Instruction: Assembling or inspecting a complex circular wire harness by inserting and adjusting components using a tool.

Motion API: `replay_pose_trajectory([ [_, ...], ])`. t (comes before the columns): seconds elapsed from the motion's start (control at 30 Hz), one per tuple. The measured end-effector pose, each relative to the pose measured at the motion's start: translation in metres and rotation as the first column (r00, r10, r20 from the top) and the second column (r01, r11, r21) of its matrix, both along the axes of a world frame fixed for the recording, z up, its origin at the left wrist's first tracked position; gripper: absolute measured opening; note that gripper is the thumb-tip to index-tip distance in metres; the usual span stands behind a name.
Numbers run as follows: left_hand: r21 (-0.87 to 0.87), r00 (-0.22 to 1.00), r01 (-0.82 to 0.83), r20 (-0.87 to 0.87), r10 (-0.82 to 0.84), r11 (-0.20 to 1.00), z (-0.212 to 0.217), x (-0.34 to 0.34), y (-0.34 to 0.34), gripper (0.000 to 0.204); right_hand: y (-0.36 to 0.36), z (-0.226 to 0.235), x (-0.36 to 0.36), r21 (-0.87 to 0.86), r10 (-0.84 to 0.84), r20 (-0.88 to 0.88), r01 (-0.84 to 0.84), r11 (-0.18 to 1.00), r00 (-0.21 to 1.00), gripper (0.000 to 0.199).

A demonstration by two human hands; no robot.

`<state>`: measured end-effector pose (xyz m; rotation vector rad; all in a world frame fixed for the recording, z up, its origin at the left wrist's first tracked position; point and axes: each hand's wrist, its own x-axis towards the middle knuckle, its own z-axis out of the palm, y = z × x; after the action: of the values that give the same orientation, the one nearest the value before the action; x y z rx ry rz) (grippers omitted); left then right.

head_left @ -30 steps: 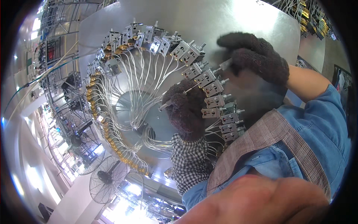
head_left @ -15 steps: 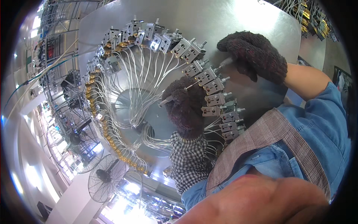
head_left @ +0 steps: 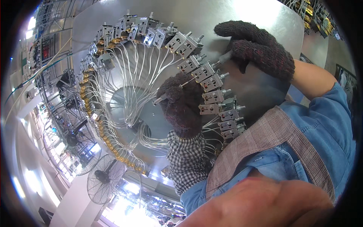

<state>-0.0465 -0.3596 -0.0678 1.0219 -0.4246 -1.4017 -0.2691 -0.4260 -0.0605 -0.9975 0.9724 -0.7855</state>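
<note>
My left hand (head_left: 182, 106), in a dark knitted glove, is closed inside the ring of parts. A short metal rod (head_left: 160, 99) sticks out of it on the left, and a thin metal pin (head_left: 189, 81) on the right. My right hand (head_left: 261, 51), gloved alike, holds a grey cylinder (head_left: 224, 57) between its fingers. The cylinder's end is at the shaft of a silver box-shaped metal unit (head_left: 203, 71); whether they touch I cannot tell. Several such units with projecting shafts curve along the ring, with thin white leads (head_left: 132, 75) running to its middle.
The ring lies on a shiny metal table (head_left: 204, 15). Brass-coloured parts (head_left: 107, 143) line its left rim. More wired parts (head_left: 315, 15) hang at the upper right. Beyond the table stand fans (head_left: 104, 178) and metal racks (head_left: 49, 41).
The ring, its units and my left hand appear shifted slightly left and up in the picture. My right hand's fingers have changed their pose around the grey cylinder, which stays by the same unit.
</note>
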Motion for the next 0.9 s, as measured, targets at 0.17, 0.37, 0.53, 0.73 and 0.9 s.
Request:
replay_pose_trajectory([
  [0.17,0.027,0.999,0.036,0.031,-0.037,0.999,-0.001,0.004,-0.001,0.027,-0.005,0.009,-0.004,0.092,0.060,-0.080,-0.053,0.994,0.995,0.033],
  [0.37,-0.103,0.981,0.055,-0.182,-0.073,0.993,-0.010,0.012,0.001,0.027,0.000,0.001,0.000,-0.029,0.016,-0.013,-0.016,0.999,1.000,0.031],
  [0.53,-0.039,0.994,0.081,0.076,-0.078,0.996,0.006,-0.001,-0.007,0.025,-0.003,0.002,0.000,-0.144,-0.015,-0.093,0.002,0.990,0.996,0.032],
  [0.73,-0.050,0.977,0.162,0.149,-0.153,0.986,0.009,0.000,-0.010,0.024,-0.008,0.016,0.004,0.197,-0.006,-0.105,0.027,0.980,0.994,0.035],
  [0.9,-0.055,0.993,0.041,0.113,-0.034,0.998,0.006,-0.001,-0.006,0.031,-0.003,0.011,0.004,0.160,0.009,-0.008,-0.008,0.987,1.000,0.035],
])
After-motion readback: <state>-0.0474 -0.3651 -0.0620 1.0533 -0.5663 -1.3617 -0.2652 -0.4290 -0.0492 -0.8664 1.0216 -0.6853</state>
